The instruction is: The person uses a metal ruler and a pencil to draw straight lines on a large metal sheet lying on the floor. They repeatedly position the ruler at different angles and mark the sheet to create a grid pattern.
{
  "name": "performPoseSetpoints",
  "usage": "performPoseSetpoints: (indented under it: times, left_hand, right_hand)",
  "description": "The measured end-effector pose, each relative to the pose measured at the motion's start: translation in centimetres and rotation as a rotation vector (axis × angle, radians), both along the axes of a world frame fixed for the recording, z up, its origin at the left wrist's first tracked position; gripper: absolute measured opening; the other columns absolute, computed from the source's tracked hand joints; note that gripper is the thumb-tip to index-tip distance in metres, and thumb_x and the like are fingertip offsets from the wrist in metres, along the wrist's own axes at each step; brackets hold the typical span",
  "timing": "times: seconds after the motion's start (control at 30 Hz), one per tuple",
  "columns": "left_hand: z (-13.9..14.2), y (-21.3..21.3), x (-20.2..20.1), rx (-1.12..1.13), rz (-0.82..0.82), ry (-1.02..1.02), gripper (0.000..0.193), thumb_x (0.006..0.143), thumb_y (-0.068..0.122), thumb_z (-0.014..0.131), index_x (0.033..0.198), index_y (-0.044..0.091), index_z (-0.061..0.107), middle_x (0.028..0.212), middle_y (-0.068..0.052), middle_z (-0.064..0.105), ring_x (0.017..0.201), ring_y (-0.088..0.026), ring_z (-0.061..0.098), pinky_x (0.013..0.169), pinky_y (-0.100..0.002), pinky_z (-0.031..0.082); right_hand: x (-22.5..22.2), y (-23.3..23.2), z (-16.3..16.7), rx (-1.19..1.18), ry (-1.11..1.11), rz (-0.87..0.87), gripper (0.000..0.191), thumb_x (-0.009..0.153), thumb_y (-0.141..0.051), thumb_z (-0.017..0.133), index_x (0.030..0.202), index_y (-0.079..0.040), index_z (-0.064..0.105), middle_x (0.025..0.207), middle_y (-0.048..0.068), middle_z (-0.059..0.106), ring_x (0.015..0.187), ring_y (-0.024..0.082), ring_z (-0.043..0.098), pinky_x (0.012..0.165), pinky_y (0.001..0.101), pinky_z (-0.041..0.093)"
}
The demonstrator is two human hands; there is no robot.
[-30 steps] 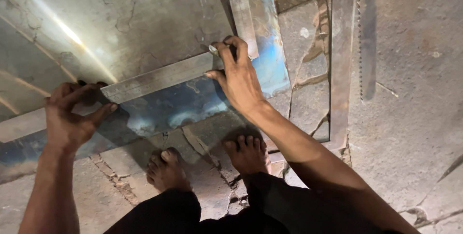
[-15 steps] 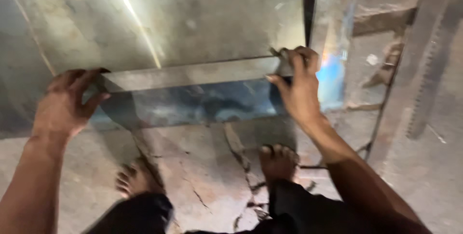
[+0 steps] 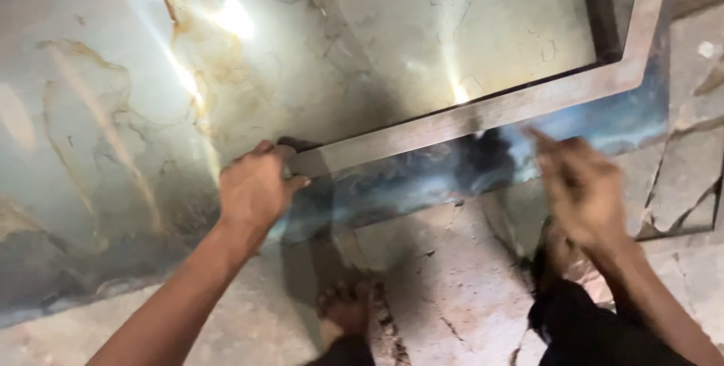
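Cracked stone floor [image 3: 452, 290] is seen under a shiny metal sheet [image 3: 339, 49]. One end of the steel square [image 3: 483, 113] is pinned flat by the left hand [image 3: 256, 189]; the right hand [image 3: 584, 185], blurred, has been lifted off it, its fingers loosely spread and empty

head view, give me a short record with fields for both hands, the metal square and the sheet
left hand: left hand presses down on one end of the L-shaped metal square
right hand: right hand blurred, above the sheet's near edge, contact unclear
sheet: shiny metal sheet lying flat on a cracked stone floor
also seen: bare foot
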State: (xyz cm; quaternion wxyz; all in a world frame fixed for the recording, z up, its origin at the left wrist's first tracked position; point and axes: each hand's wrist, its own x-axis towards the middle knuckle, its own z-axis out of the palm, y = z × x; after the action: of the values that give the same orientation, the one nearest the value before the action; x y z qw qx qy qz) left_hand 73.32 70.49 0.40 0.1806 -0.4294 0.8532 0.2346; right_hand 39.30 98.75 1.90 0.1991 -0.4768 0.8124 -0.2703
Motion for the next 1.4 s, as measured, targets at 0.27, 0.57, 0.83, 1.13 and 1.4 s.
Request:
performPoseSetpoints:
  times: [0.27,0.57,0.83,1.13,1.4]
  left_hand:
    - [0.6,0.6,1.1,0.032,-0.037,0.145,0.047,0.070,0.027,0.090,0.111,0.008,0.076,0.107,-0.022,0.073,0.099,-0.042,0.070,0.082,-0.052,0.055]
    - [0.7,-0.1,0.4,0.019,-0.019,0.008,0.046,0.072,0.033,0.093,0.103,0.002,0.078,0.105,-0.023,0.073,0.101,-0.040,0.071,0.084,-0.049,0.057]
    - [0.0,-0.1,0.4,0.055,0.110,0.076,0.051,0.066,0.027,0.095,0.111,0.013,0.077,0.103,-0.019,0.074,0.096,-0.041,0.071,0.080,-0.050,0.057]
    - [-0.8,-0.3,0.0,0.012,0.069,0.031,0.052,0.062,0.032,0.097,0.101,0.004,0.076,0.101,-0.021,0.072,0.091,-0.043,0.071,0.075,-0.051,0.057]
    - [-1.3,-0.1,0.2,-0.016,0.023,0.024,0.049,0.066,0.034,0.096,0.098,0.004,0.076,0.102,-0.022,0.071,0.093,-0.043,0.069,0.075,-0.051,0.057]
  right_hand:
    - [11.8,-0.4,8.5,0.648,-0.082,0.410,0.028,0.100,-0.025,0.062,0.126,-0.020,0.073,0.106,0.008,0.075,0.055,0.018,0.076,0.047,0.0333,0.057]
    - [19.3,-3.1,2.1,0.375,-0.173,0.314,0.022,0.089,-0.019,0.078,0.107,-0.007,0.079,0.098,0.018,0.077,0.076,0.027,0.072,0.068,0.0411,0.060]
    - [14.7,-6.9,-7.6,-0.263,0.067,0.051,0.017,0.099,-0.001,0.078,0.115,-0.004,0.078,0.096,0.014,0.073,0.074,0.019,0.070,0.060,0.0306,0.055]
    - [14.8,-6.4,-8.9,-0.306,0.164,0.132,0.020,0.100,0.002,0.077,0.119,-0.002,0.076,0.096,0.014,0.069,0.077,0.021,0.070,0.060,0.0296,0.057]
    - [14.3,-9.2,-3.8,0.489,0.040,0.234,0.018,0.112,-0.014,0.062,0.112,-0.003,0.076,0.087,0.014,0.077,0.058,0.022,0.068,0.048,0.0344,0.049]
